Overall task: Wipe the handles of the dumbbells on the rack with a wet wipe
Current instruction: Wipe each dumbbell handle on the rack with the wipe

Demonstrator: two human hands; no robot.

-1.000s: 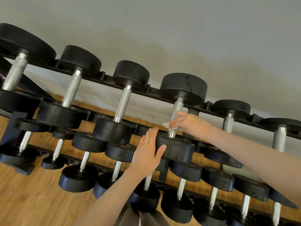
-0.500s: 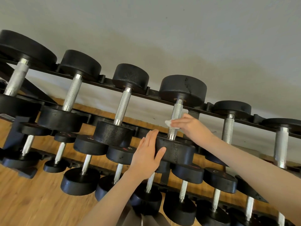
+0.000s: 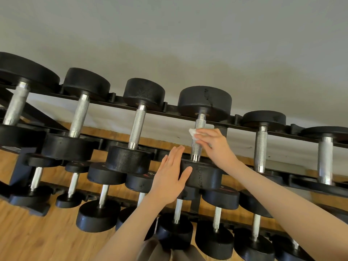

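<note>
The right hand (image 3: 214, 146) pinches a small crumpled white wet wipe (image 3: 193, 133) between thumb and fingertips, pressing it against the knurled silver steel handle (image 3: 198, 140) of a black round-headed dumbbell (image 3: 204, 102) — the fourth from the left on the top tier. The wipe sits on the upper part of that handle, sticking out to its left side, with bare metal showing above and below the fingers. The left hand (image 3: 172, 178) lies flat with fingers straight and close together, palm pressed on the near black rubber head (image 3: 204, 176) of the same dumbbell, thumb spread across its front face. This dumbbell rests across the long black metal rack (image 3: 169, 112), its far head above the rear rail. Other black dumbbells with silver handles line the top tier on both sides, three to the left and two to the right, and smaller ones fill the lower tiers. Behind the rack stands a pale grey wall (image 3: 188, 34); under it lies a wooden plank floor (image 3: 33, 236).
</note>
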